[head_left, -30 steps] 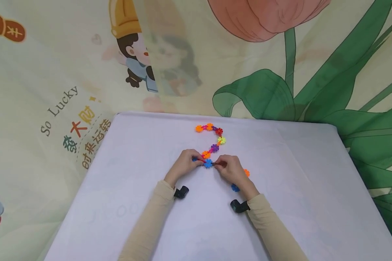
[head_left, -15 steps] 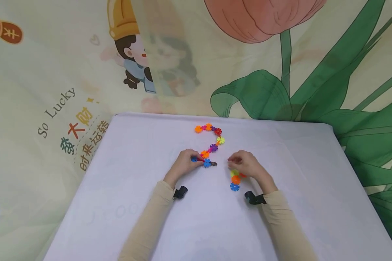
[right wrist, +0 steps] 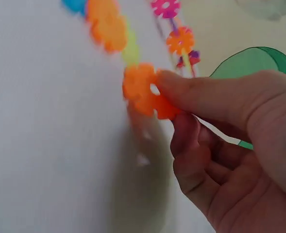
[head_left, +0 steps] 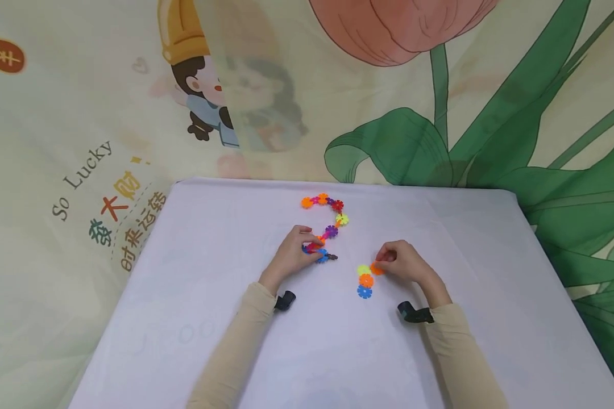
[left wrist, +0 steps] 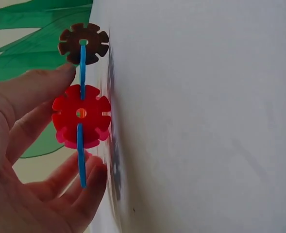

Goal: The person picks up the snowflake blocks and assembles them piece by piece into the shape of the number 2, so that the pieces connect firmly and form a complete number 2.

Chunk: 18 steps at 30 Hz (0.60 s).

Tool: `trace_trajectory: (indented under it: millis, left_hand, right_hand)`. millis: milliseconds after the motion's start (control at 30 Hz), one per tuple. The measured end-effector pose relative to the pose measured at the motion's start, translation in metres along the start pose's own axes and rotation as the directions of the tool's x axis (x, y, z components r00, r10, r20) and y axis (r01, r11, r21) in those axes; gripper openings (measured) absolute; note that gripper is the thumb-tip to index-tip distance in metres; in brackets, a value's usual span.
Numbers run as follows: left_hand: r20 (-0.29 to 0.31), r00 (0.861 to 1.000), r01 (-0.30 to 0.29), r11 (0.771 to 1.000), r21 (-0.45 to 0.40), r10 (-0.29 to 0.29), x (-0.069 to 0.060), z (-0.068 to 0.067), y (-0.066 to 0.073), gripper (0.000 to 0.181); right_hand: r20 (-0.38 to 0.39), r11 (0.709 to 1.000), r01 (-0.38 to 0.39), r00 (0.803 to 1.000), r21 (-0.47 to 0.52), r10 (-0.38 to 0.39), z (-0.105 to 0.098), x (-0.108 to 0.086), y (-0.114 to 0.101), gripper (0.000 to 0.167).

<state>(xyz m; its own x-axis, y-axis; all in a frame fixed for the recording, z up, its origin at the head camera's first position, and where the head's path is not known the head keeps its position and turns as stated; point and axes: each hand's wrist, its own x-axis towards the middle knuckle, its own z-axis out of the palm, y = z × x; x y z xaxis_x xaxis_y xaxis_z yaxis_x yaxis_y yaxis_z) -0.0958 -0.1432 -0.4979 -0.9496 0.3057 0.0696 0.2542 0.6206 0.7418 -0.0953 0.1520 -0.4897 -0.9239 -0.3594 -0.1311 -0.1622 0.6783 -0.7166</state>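
A curved chain of notched plastic snowflake discs [head_left: 331, 231] runs across the far half of the table. My left hand [head_left: 293, 253] holds its near end, thumb and fingers about the linked pieces. In the left wrist view that end has a red disc [left wrist: 75, 104] with a blue disc [left wrist: 82, 165] edge-on below it. Another edge-on blue one joins it to a brown disc [left wrist: 84, 34] above. My right hand [head_left: 406, 262] pinches an orange snowflake disc [right wrist: 140, 90] between thumb and fingers, beside the loose discs.
Loose discs lie in a short row right of the chain: yellow-green [head_left: 363, 270], orange [head_left: 366, 280] and blue [head_left: 365, 292]. The white tablecloth [head_left: 266, 352] reaches a printed backdrop [head_left: 389, 147] behind the table's far edge.
My right hand has left the brown disc on the chain, moved right and taken hold of an orange disc. My left hand stays at the chain, its fingers shifted slightly.
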Motion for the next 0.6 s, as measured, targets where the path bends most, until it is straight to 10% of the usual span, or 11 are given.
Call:
trace_trajectory:
  millis: [233,600]
  left_hand:
    - [0.026,1.000,0.000,0.999,0.044,-0.001,0.003,0.003,0.002,0.017]
    - [0.080,0.997,-0.001,0.999,0.039,-0.002,0.006,0.008,0.007,0.012]
  right_hand:
    - [-0.008,0.911,-0.148,0.987,0.385,0.163,0.030,0.019,-0.024,0.019]
    - [0.010,0.841,-0.208,0.972,0.500,0.235,0.052,0.029,-0.033,0.019]
